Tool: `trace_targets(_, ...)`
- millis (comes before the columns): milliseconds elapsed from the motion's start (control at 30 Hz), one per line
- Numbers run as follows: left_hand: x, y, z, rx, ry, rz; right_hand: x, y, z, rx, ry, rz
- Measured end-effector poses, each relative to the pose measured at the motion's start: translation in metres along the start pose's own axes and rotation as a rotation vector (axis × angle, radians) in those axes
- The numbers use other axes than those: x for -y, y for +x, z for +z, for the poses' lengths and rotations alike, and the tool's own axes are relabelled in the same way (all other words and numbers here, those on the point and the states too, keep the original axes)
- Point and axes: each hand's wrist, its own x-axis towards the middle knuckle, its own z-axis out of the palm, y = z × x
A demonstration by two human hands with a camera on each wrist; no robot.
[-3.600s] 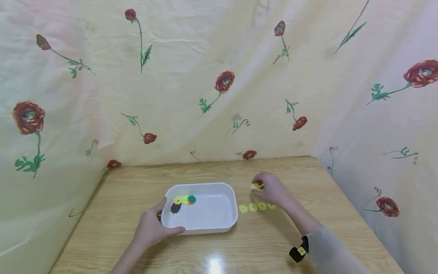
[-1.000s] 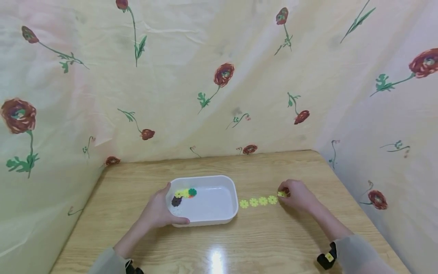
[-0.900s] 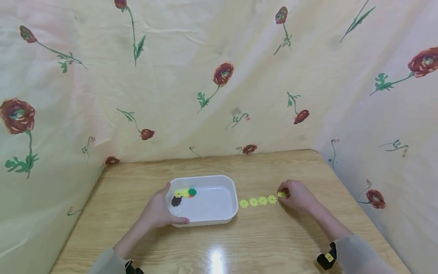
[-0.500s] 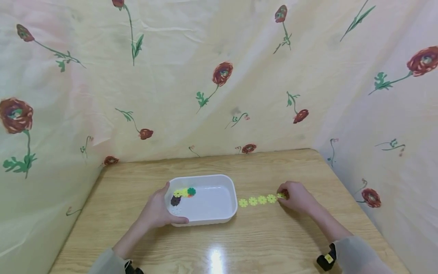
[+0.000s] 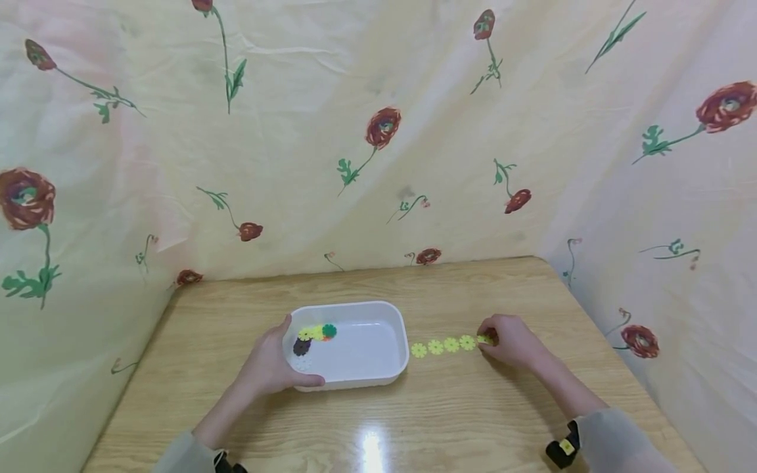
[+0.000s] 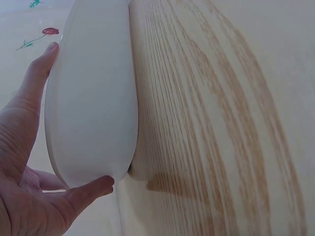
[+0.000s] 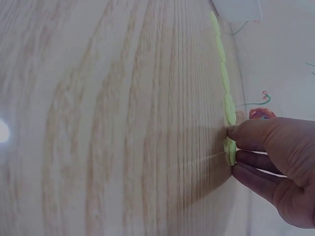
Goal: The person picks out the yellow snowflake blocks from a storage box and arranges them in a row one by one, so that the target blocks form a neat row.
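Note:
My left hand holds the left end of a white plastic tray, thumb along the near side and fingers at the far corner; the left wrist view shows its palm facing the tray's wall. To the tray's right, several yellow flower-shaped discs lie in a line on the table. At the right end of that line, my right hand pinches another yellow flower-shaped disc, low at the tabletop. Its fingers partly cover this disc in the head view.
Inside the tray's left part lie yellow discs, a green disc, a dark disc and pale, whitish pieces. The wooden table meets flower-patterned cloth at the back and both sides.
Since the earliest frame, my right hand has carried the yellow disc rightward and down to the right end of the line. Over the last second both hands have stayed nearly still.

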Motion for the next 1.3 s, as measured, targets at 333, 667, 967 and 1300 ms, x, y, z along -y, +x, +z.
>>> trace_targets(333,-0.001,-0.002,-0.002,-0.005,-0.002,0.005,0.0,-0.001,-0.001,-0.011,-0.004,-0.016)
trace_targets(667,0.001,-0.003,-0.003,-0.012,0.001,0.027,0.017,0.027,-0.013,-0.068,0.016,-0.034)
trace_targets(967,0.0,-0.004,-0.004,-0.005,-0.001,0.026,0.053,0.06,-0.018,-0.09,0.004,-0.125)
trace_targets(1300,0.0,-0.006,-0.006,0.01,-0.005,0.021,0.097,0.085,-0.02,-0.108,0.005,-0.18)
